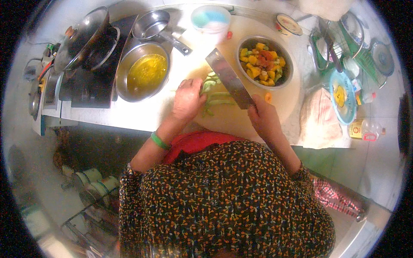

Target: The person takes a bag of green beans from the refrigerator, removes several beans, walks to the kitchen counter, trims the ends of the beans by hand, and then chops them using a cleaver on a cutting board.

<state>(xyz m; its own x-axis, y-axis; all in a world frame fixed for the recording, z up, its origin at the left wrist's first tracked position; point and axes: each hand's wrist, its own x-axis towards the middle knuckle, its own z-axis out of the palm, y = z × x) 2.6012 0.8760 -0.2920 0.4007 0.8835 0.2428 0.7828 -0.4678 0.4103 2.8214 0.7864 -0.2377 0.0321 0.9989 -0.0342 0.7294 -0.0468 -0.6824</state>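
Observation:
My right hand (pixel 265 113) grips the handle of a broad cleaver (pixel 230 79), its blade slanting up and left over a round cutting board (pixel 232 119). Pale green vegetable pieces (pixel 211 84) lie on the board left of the blade, some as long strips. My left hand (pixel 189 98), with a green bangle on the wrist, rests its curled fingers against these pieces. Beyond the cleaver stands a steel bowl (pixel 288 77) of orange and green chunks topped with red powder. A small orange ring-shaped piece (pixel 268 97) sits on the board near my right hand.
On the left are a metal basin (pixel 121 87) of yellow liquid, a saucepan (pixel 151 24) and a lidded wok (pixel 84 38) on a black cooktop. A plastic tub (pixel 211 30) stands behind. To the right lie a cloth (pixel 321 122), a blue plate (pixel 337 111) and a green dish rack (pixel 367 64).

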